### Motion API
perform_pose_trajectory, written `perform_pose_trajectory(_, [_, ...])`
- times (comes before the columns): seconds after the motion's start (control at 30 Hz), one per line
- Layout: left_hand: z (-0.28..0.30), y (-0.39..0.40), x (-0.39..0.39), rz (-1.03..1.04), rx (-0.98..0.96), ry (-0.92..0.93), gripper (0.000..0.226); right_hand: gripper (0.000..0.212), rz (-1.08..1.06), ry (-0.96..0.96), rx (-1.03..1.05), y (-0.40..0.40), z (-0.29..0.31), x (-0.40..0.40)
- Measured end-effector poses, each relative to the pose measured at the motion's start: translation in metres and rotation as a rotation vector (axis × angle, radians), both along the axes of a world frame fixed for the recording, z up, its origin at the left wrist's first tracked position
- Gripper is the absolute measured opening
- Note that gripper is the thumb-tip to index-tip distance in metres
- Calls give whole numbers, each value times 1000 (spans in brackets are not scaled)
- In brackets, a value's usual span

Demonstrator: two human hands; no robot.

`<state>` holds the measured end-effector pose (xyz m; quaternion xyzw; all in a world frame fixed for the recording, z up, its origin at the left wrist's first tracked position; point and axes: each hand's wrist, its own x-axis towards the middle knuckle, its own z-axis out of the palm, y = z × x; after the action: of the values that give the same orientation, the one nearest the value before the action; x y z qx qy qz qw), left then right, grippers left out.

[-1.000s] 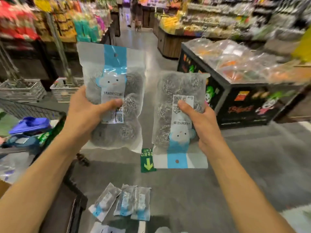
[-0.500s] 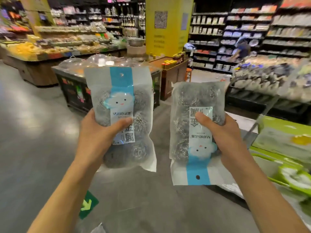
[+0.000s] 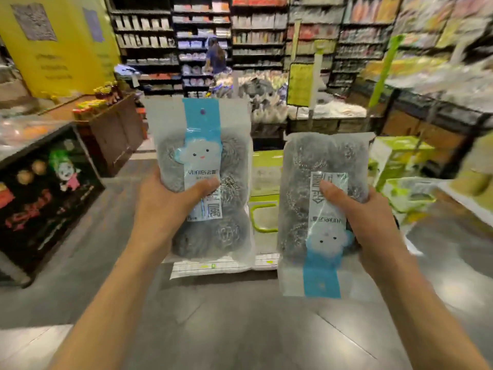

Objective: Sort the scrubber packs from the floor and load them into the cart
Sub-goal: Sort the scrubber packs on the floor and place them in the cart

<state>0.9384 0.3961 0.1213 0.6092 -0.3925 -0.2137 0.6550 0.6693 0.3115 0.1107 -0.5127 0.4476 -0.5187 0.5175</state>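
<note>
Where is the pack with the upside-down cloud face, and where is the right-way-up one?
upside-down scrubber pack (image 3: 317,182), head view, on the steel wool behind its label.
upright scrubber pack (image 3: 234,156), head view, on the steel wool beside the cloud face.

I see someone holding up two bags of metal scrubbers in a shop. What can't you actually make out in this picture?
- Cart: none clearly shows in the head view.
- Clear scrubber pack with upright blue label: the left hand covers its lower left; the thumb hides some print.
- Clear scrubber pack with upside-down blue label: the right hand hides its right edge.
- Fingers behind both packs: hidden, so each grip is only partly seen.
- Store shelves: blurred, goods unreadable.
</note>
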Motion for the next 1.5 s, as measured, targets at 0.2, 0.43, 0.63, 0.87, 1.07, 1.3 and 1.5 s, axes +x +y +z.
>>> perform_pose_trajectory(0.2, [-6,-114,-105,-321,40,-16,62,40,-330,9,36,-23,-15,-117])
perform_pose_trajectory(0.43, [-23,-219,-234,-663,64,-4,45,28,-645,2,89,-30,-18,-225])
perform_pose_trajectory(0.63, [-29,-313,-334,-907,94,3,51,30,-911,7,111,-58,-14,-296])
perform_pose_trajectory(0.87, [-42,-384,-479,-1226,149,-16,58,23,-1234,15,134,-69,-20,-376])
perform_pose_trajectory(1.07, [-51,-392,-617,-1472,157,-78,59,41,-1488,-6,145,-51,-36,-461])
perform_pose_trajectory(1.3, [-61,-383,-803,-1750,175,-162,74,38,-1763,-63,159,-14,-71,-588])
perform_pose_trajectory(1.5, [-76,-354,-935,-1975,164,-318,51,31,-1925,-118,268,17,-100,-664])
